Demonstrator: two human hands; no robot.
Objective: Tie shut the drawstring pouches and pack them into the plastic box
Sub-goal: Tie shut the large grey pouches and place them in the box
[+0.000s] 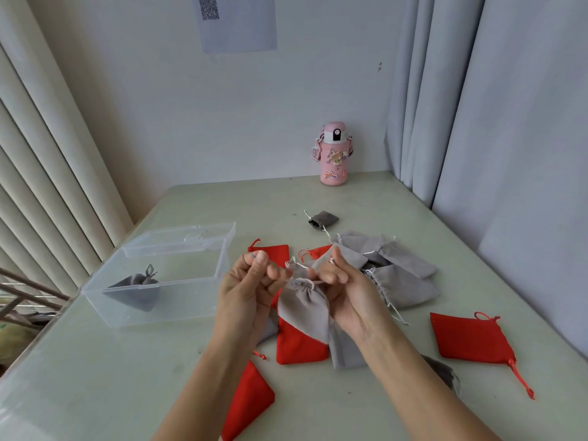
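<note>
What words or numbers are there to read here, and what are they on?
No words or numbers can be read.
Paper sheet: only a square code pattern, no letters.
Pink bottle: stickers, any writing on them too small and blurred to read.

held pouch light grey, white cord; loose pouches red and grey; box clear, dark grey pouch inside; far bottle pink with stickers; table pale green.
</note>
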